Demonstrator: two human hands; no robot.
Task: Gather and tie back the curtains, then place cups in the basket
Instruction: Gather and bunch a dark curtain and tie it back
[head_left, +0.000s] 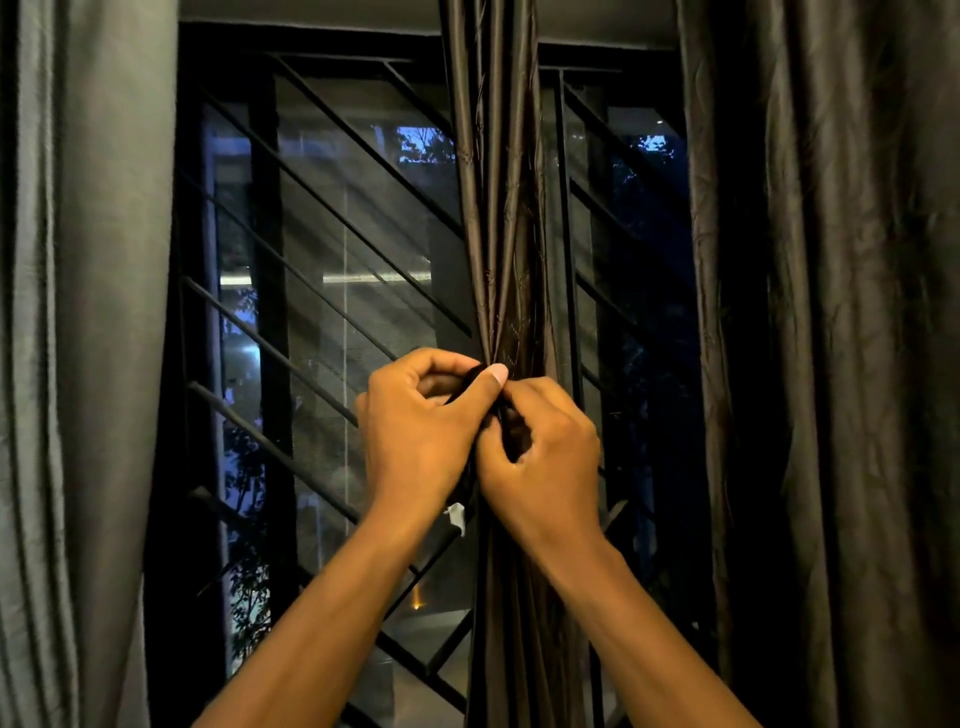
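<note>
Three curtains in sight: one pale grey panel (83, 364) far off to the left of the fingers, one dark panel (841, 364) well to their right, and one brown gathered curtain (498, 208) bunched into a narrow column straight above and below them, in front of one barred window (322, 291). Two hands, touching, working at that bunch: left hand (421, 421) curled, thumb pressed forward against a dark tie strap (467, 387) and pinching it at the gathered fabric; right hand (545, 441) clenched on the same strap just beneath the left thumb, knuckles against the folds. One small white tag (456, 515) hanging just under the left wrist. No cups and no basket in view. Likely step: fastening the tie round the middle curtain, so the task looks well short of halfway. Risks from here: strap slipping out of the pinch if either grip eases before the fastening holds, letting the slick pleats spread open again; loose outer folds escaping the loop; a tie set too slack sliding down the fabric.
</note>
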